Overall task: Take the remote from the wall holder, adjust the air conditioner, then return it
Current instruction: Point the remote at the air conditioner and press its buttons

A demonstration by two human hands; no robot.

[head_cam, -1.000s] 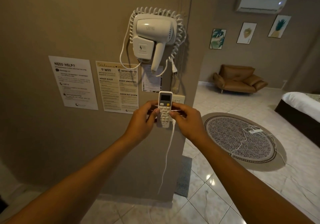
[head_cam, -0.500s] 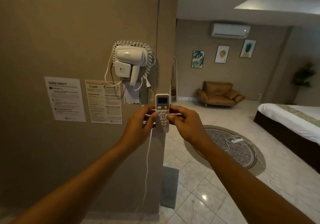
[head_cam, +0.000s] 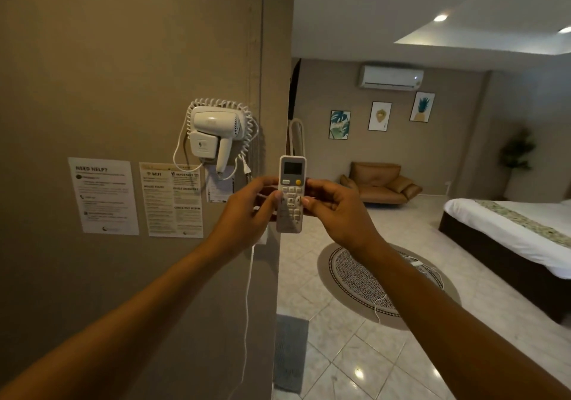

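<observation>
I have two hands in view, both closed on one remote. The left hand [head_cam: 247, 211] grips the remote's left edge, thumb tip resting on the keypad. The right hand [head_cam: 335, 211] grips the right edge, thumb tip touching the keypad from the opposite side. The remote [head_cam: 290, 194] is white, upright, held in the air at arm's length, just in front of the wall corner. Its face shows one dark display at the top, one yellow round button below it, and several rows of small keys, too fine for me to count.

On the wall [head_cam: 123, 60] to the left I count one white hair dryer [head_cam: 213, 134] hanging in its mount, with one coiled cord looped around it. Below the dryer I count three printed notices: one headed "NEED HELP?" [head_cam: 103, 196], one wider two-column sheet [head_cam: 171, 200], and one small sheet [head_cam: 219, 185] partly hidden behind the left hand. One thin white cable [head_cam: 247, 322] hangs down the wall below the left hand.

In the room beyond I count one air conditioner [head_cam: 391, 78] mounted high on the far wall, three framed pictures [head_cam: 379, 116] beneath it, one brown sofa [head_cam: 380, 185], one potted plant [head_cam: 517, 152], one bed [head_cam: 506, 236], and one round rug [head_cam: 355, 279] on the tiled floor [head_cam: 340, 362]. Two ceiling lights [head_cam: 440, 17] are lit.
</observation>
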